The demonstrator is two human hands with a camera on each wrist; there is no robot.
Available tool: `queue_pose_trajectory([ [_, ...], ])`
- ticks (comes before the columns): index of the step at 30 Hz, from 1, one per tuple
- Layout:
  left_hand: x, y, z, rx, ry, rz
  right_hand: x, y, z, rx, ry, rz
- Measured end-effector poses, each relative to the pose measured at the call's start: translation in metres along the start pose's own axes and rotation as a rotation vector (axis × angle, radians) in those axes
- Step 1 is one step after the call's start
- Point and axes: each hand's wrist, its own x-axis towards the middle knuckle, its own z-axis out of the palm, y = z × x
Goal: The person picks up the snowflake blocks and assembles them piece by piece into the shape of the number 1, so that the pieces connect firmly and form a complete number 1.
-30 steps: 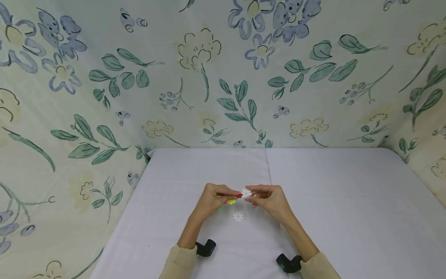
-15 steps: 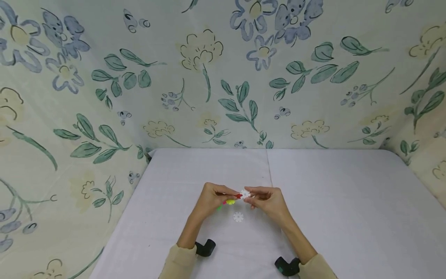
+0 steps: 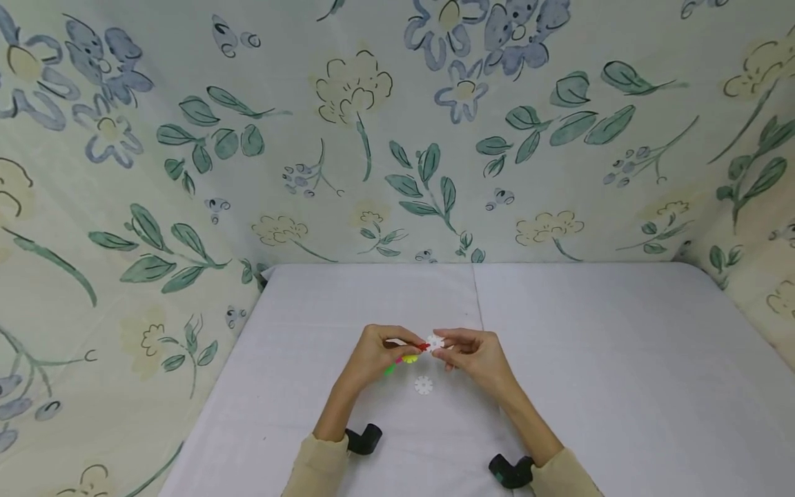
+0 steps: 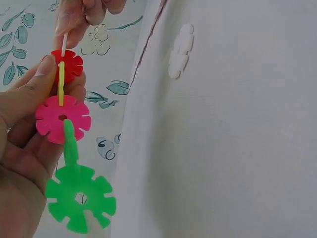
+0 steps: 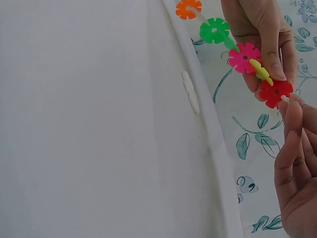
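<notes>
My left hand [image 3: 380, 353] pinches a chain of notched snowflake discs near its red disc [image 5: 275, 93]. Down the chain follow a yellow disc [image 5: 261, 72] seen edge-on, a pink disc [image 4: 63, 119] and green discs [image 4: 81, 198]. An orange disc [image 5: 188, 8] shows at the far end in the right wrist view. Between thumb and fingers, my right hand [image 3: 479, 355] holds a white disc [image 3: 435, 343] with its edge right at the red disc's rim. Fingers partly cover this white disc in both wrist views.
Another white snowflake disc [image 3: 424, 385] lies loose on the white-covered table [image 3: 621, 373], just below the hands. Black wrist mounts [image 3: 364, 439] sit at both cuffs. A floral cloth [image 3: 397, 138] hangs behind and beside the table.
My right hand has shifted slightly left with the white disc, closer to my left hand. A little more green shows below the left hand. The loose white disc stays put.
</notes>
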Motion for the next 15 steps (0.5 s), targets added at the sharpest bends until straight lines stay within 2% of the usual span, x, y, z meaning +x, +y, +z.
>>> queue_pose_trajectory([
  [10, 0.0, 0.001, 0.006, 0.085, 0.02, -0.005, 0.001, -0.002, -0.002, -0.03, 0.037, 0.028],
  [15, 0.0, 0.002, 0.011, 0.159, 0.003, 0.011, 0.0, -0.002, -0.001, -0.028, 0.05, 0.044],
])
